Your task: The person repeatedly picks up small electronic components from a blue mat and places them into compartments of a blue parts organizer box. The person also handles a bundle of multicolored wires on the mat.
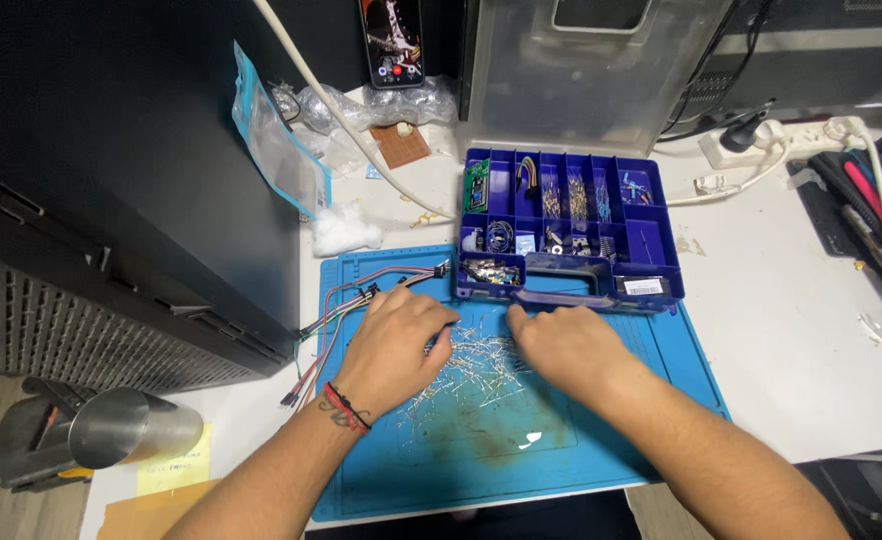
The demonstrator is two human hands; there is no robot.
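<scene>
A pile of several small silver metal pins (476,365) lies scattered on a blue work mat (601,440). My left hand (393,345) rests palm down on the left side of the pile, fingers bent over the pins. My right hand (566,345) lies palm down on the right side, fingers curled onto the pins. Whether either hand pinches a pin is hidden under the fingers. Just beyond the hands stands an open blue compartment box (568,225) holding small electronic parts.
Coloured jumper wires (346,305) trail off the mat's left edge. A black case (131,180) stands at left, a metal cylinder (126,428) at lower left. At the back are a phone (393,42), a clear plastic bin (586,70), a power strip (751,145) and tools (871,215) at right.
</scene>
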